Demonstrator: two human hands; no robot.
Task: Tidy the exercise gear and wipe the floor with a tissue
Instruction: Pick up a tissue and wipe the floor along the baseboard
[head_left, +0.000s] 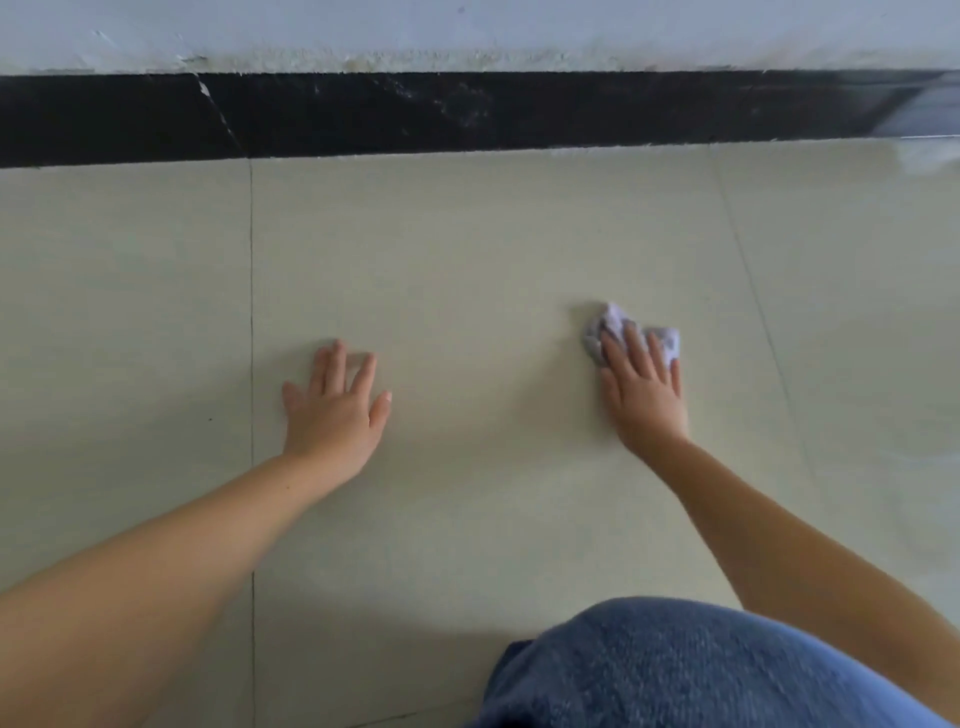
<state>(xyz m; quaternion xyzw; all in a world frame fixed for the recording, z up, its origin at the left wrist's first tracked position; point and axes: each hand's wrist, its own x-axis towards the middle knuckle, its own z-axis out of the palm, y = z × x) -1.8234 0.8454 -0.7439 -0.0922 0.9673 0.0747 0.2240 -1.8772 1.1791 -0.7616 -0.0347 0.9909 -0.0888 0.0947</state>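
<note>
A crumpled pale tissue (613, 323) lies on the cream tiled floor (467, 249) at the right of the view. My right hand (644, 387) presses on it with straight fingers, so only the tissue's far edge and corners show. My left hand (335, 408) rests flat on the floor to the left, fingers spread, holding nothing. No exercise gear is in sight.
A black skirting band (467, 111) runs along the foot of a pale wall (467, 28) at the far side. Dark grout lines (252, 312) cross the tiles. My knee in blue denim (701, 670) fills the bottom right.
</note>
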